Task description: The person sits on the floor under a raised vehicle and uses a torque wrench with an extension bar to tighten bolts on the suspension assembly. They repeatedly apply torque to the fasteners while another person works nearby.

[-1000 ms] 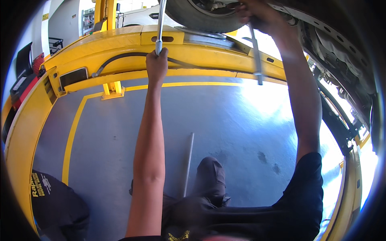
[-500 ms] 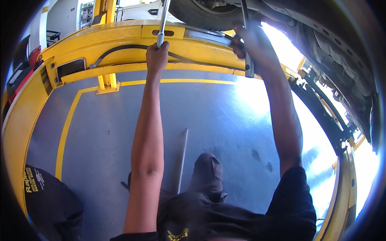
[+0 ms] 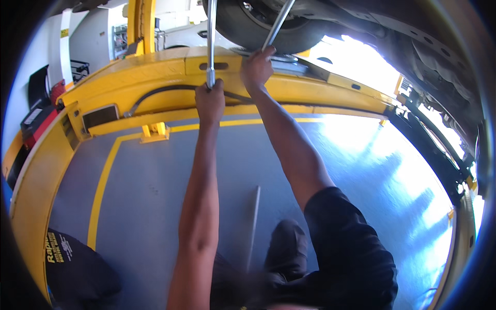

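My left hand (image 3: pixel 210 106) is closed round the lower end of a long silver metal bar (image 3: pixel 211 39), which runs almost straight up toward the vehicle's underside. To its right, my right hand (image 3: pixel 256 71) grips a second metal bar (image 3: pixel 279 23), tilted up to the right in front of the tyre (image 3: pixel 235 26). The upper ends of both bars leave the view, so what they meet is hidden. Both arms are stretched forward, with the hands in front of the yellow lift beam (image 3: pixel 170 67).
A dark vehicle underside (image 3: pixel 372 26) hangs overhead at the right. A black hose (image 3: pixel 165 89) curves along the beam. One thin rod (image 3: pixel 255 217) shows low in the middle above the blue floor (image 3: pixel 150 206). Another person's dark shirt (image 3: pixel 77 268) appears at the lower left.
My right hand has moved left, closer to my left hand, and its bar now tilts. My left hand keeps its grip on its bar. The whole view has shifted slightly.
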